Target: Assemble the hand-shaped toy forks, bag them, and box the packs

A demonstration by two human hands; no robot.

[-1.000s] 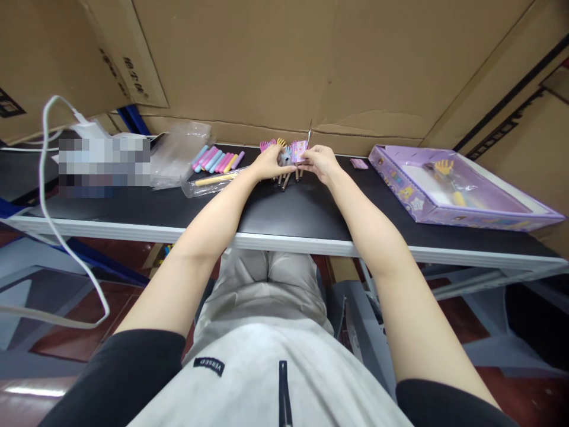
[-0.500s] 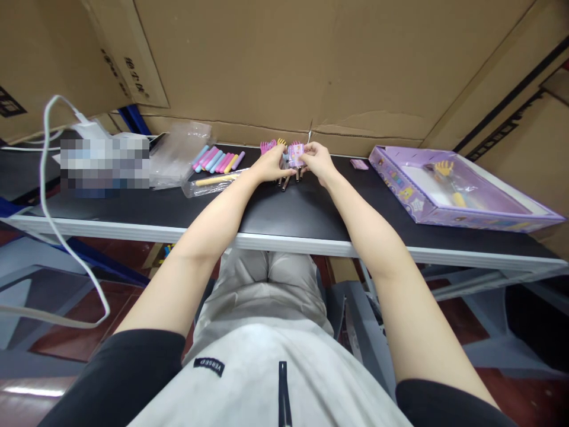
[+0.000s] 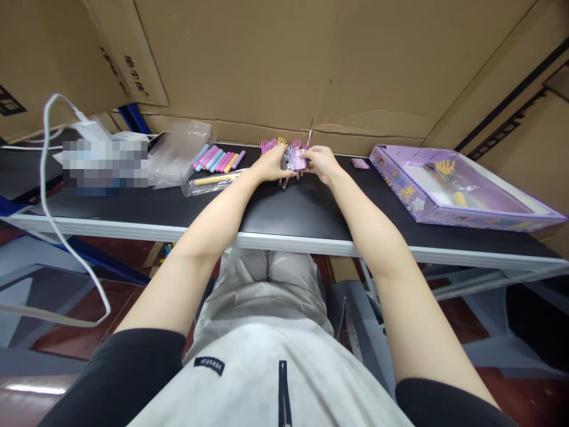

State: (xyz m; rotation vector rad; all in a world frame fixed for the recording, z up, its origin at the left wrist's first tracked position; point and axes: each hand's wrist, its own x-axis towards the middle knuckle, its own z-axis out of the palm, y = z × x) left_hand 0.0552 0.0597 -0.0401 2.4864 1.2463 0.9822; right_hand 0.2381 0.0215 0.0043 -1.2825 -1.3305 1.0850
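Observation:
Between my hands is a small pink-and-purple printed card [image 3: 298,158], with a bit of clear plastic at its left side. My right hand [image 3: 323,162] pinches the card's right edge between thumb and fingers. At its left side my left hand [image 3: 269,165] is curled closed, thumb toward the card and plastic. Right behind and beneath lie several back scratchers with pink and yellow claw heads [image 3: 268,145]; their dark handle ends show below my fingers. The hands partly cover them.
Left of my hands are several pastel foam-like handles [image 3: 217,159], a yellow handle in clear wrap [image 3: 216,179] and a pile of plastic bags [image 3: 175,155]. To the right lie another small card [image 3: 360,163] and a purple display box [image 3: 402,188] holding a yellow-clawed scratcher. Cardboard [image 3: 284,65] walls the table's back.
The card has shifted slightly right and turned a little, with my right hand moving slightly right and down. My left hand stays nearly in place.

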